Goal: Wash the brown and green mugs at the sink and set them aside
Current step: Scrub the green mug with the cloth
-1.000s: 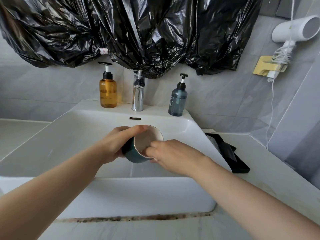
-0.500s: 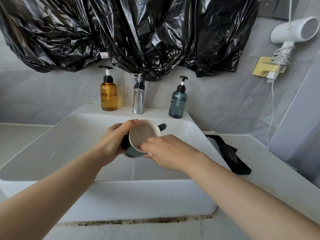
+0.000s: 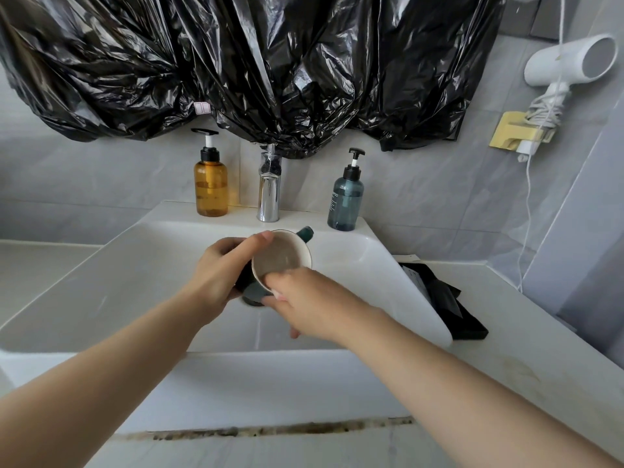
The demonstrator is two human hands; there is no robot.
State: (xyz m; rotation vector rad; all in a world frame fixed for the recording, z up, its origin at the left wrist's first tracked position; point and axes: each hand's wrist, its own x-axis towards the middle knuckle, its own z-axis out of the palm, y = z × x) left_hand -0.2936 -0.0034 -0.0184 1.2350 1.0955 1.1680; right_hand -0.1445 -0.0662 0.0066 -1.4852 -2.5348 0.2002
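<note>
Over sink (image 3: 135,285), left hand (image 3: 219,275) gripping green mug (image 3: 282,256), right hand (image 3: 314,309) pinching its rim, faucet (image 3: 269,192), amber bottle (image 3: 210,187) behind

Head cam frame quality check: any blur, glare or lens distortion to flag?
Head view: motion blur smears the right hand at the rim of the green mug. Head view: bright glare streaks on the black plastic sheeting and the chrome faucet. Head view: wide-angle bowing curves the sink edges; light is soft, shadows faint.
</note>
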